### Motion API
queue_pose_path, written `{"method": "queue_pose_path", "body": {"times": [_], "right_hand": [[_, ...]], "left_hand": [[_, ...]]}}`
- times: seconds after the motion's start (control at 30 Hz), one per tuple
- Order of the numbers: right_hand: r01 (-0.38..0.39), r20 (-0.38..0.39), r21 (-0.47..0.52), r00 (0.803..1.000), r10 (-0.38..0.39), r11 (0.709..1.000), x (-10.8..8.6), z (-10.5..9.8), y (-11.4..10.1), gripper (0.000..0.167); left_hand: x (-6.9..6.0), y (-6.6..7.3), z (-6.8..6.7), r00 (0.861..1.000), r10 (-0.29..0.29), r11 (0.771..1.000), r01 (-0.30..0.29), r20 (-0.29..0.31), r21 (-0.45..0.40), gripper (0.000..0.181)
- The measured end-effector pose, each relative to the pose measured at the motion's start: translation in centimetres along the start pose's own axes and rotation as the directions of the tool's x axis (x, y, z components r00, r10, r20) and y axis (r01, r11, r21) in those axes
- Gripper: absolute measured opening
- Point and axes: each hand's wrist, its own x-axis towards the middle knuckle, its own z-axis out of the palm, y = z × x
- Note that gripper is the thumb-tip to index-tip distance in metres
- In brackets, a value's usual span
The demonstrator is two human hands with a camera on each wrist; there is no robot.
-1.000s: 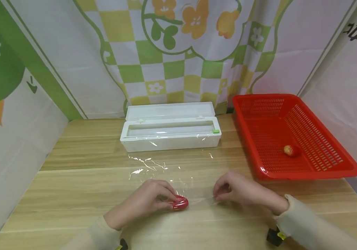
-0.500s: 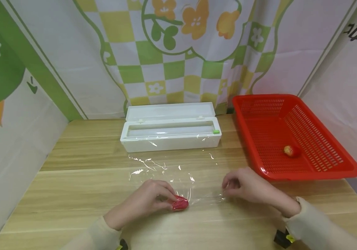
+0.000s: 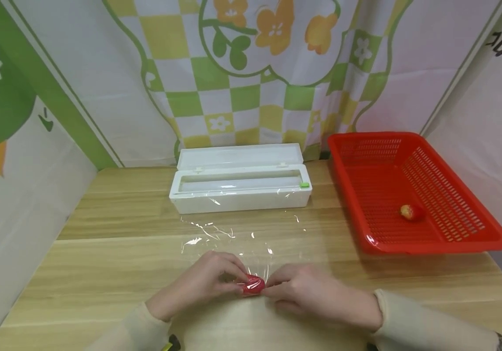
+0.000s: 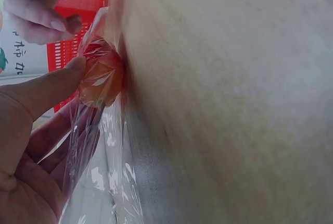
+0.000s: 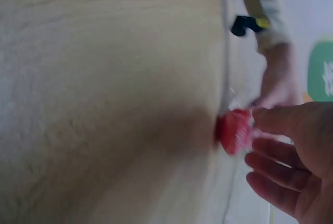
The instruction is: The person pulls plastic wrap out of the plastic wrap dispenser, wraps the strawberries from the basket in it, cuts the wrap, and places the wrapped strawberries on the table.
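Observation:
A red strawberry (image 3: 254, 284) lies on the table under clear cling film (image 3: 222, 239), its pale end showing in the left wrist view. My left hand (image 3: 215, 274) pinches the filmed strawberry at its left end between thumb and fingers. At the strawberry's right end is my right hand (image 3: 308, 292), its fingertips close against it in the head view. The left wrist view shows a gap between that hand's thumb and fingers. Film hangs around the strawberry (image 4: 101, 73) and over the left fingers.
Behind the hands stands a white cling film box (image 3: 239, 200) with its lid up and a green slider (image 3: 304, 185) at the right. A red basket (image 3: 367, 234) at the right holds another strawberry (image 3: 411, 212). A patterned curtain (image 3: 242, 97) hangs behind.
My right hand first drew away to the right with the film edge, then came back left and down to the strawberry. The left hand has stayed in place.

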Motion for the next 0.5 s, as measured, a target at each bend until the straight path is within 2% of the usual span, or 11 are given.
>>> {"method": "queue_pose_path", "body": {"times": [0.23,0.5], "right_hand": [[-0.026,0.076,-0.06,0.997,0.031,0.998,1.2,0.8,-0.9,0.026],[-0.062,0.042,-0.105,0.997,0.067,0.993,2.1,1.5,-0.7,0.035]], "left_hand": [[0.1,-0.3,-0.1,1.0,-0.014,0.999,0.015,0.013,-0.034,0.018],[0.1,-0.9,-0.3,1.0,-0.023,0.994,0.024,0.017,-0.11,0.019]]}}
